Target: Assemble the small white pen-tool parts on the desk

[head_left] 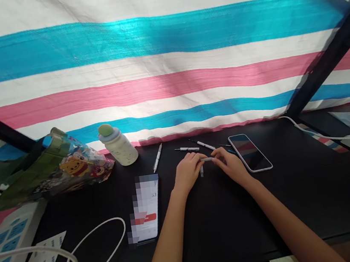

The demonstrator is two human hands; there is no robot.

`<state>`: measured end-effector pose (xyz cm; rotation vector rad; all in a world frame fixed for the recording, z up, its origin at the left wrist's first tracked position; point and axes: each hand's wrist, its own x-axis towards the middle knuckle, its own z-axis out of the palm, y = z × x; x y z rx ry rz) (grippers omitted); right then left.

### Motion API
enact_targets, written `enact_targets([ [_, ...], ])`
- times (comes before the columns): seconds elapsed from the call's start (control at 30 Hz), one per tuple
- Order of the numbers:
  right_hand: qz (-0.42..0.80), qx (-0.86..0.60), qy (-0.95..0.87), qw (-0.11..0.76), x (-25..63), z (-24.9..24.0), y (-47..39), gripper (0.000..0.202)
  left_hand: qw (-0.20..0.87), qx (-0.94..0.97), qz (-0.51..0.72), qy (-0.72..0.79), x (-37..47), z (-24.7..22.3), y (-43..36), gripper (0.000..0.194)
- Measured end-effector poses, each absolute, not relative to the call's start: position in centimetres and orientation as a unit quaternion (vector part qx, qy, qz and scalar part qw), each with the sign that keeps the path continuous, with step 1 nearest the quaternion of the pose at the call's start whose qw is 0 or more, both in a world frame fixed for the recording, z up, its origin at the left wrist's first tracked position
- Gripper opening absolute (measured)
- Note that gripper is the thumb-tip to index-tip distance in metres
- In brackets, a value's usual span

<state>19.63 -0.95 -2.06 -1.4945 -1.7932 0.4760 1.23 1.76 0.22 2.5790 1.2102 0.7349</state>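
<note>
My left hand and my right hand meet over the black desk, fingers closed on opposite ends of a short white pen barrel lying level between them. Just under it, beside my left fingertips, lies a small grey-white pen piece. Beyond my hands are a white pen part with a thin dark tip and another slanting one. Farther left rests a whole white pen. A bit of blue shows behind my right hand, its kind unclear.
A lit phone lies left of my left forearm, a dark-screened phone right of my right hand. At the left stand a cream bottle, a cartoon bag, a power strip and a looped white cable. Striped sheeting hangs behind.
</note>
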Motion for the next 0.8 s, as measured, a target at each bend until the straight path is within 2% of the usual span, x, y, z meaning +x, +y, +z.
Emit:
enact_targets([
  [0.13,0.159,-0.615,-0.702,0.323,19.67,-1.82,-1.11,0.031,0.095,0.873,0.257,0.403,1.23,0.4,1.75,0.019],
  [0.27,0.17,-0.602,-0.722,0.295,19.86,-2.21,-0.75,0.027,0.11,0.876,0.239,0.404,1.11,0.33,1.86,0.019],
  [0.43,0.218,-0.575,-0.718,0.326,19.96,-2.51,-0.54,0.009,0.126,0.87,0.212,0.427,1.07,-0.03,1.99,0.018],
  [0.67,0.221,-0.581,-0.707,0.339,19.82,-2.07,-0.99,0.016,0.124,0.868,0.221,0.427,1.15,0.31,1.76,0.02],
  [0.8,0.181,-0.595,-0.72,0.307,19.8,-1.61,-1.16,0.02,0.118,0.87,0.222,0.425,1.13,0.52,1.7,0.021],
])
